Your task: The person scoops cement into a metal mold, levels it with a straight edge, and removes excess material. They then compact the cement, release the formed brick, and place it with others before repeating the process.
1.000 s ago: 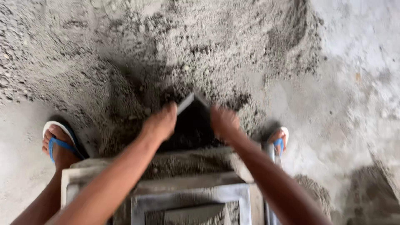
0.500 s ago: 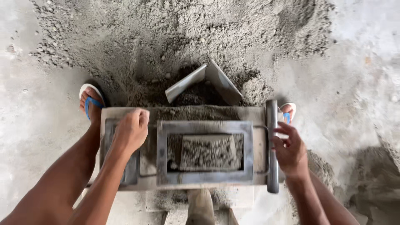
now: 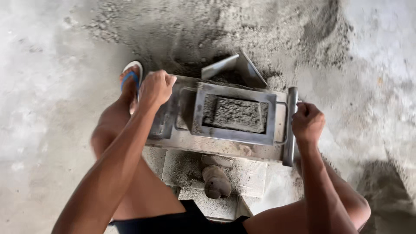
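In the head view I hold a grey metal block mould (image 3: pixel 225 141) filled with damp grey mix (image 3: pixel 236 113). My left hand (image 3: pixel 155 88) is closed on the mould's left end. My right hand (image 3: pixel 307 122) grips the pipe handle (image 3: pixel 290 134) on its right side. The mould sits tilted, its left end a little farther from me, above a pale slab (image 3: pixel 249 173) and a tool with a thick handle (image 3: pixel 216 180). A flat metal scoop (image 3: pixel 236 65) lies in the mix just beyond the mould.
A big heap of grey sand-cement mix (image 3: pixel 225 30) spreads across the far floor. My foot in a blue and white sandal (image 3: pixel 130 80) stands left of the mould. Bare concrete floor (image 3: pixel 43 121) lies to the left and right. My knees frame the near edge.
My hands left the scoop in the heap and took hold of the mould's two ends. The mould has since shifted and tilted, and the view swung to the right.
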